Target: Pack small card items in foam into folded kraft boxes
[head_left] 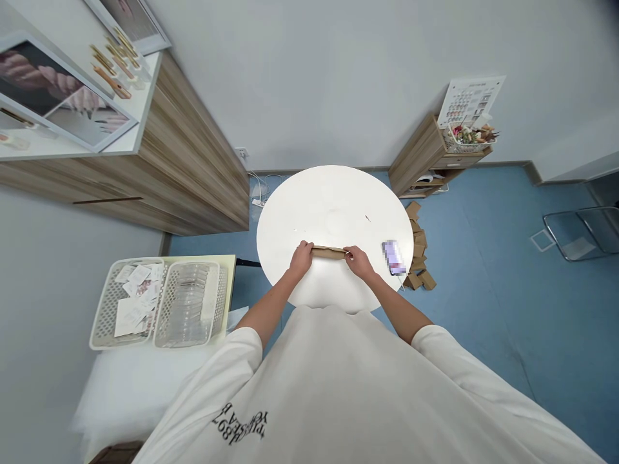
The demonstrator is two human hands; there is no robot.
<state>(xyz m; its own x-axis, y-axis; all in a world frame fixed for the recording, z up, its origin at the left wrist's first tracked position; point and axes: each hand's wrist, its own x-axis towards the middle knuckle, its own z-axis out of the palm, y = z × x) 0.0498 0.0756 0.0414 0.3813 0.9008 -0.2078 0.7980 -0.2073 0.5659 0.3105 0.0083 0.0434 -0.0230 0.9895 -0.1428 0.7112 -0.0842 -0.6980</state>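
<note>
A small brown cardboard box (329,253) is held between my two hands over the near half of the round white table (333,193). From above it shows as a narrow strip with an uneven upper edge, so its full shape is hard to tell. My left hand (302,256) has its fingers closed on the left end. At the opposite end, my right hand (358,261) pinches the corner between thumb and fingers. To the right of that hand lies a phone (394,258) with its screen lit and blurred out.
Several brown boxes (418,248) are heaped on the floor right of the table. A wooden cabinet (193,161) stands at left, a small cabinet (420,154) at back right. White baskets (162,303) with papers and clear plastic pieces sit at lower left. A folded metal chair (575,235) is far right.
</note>
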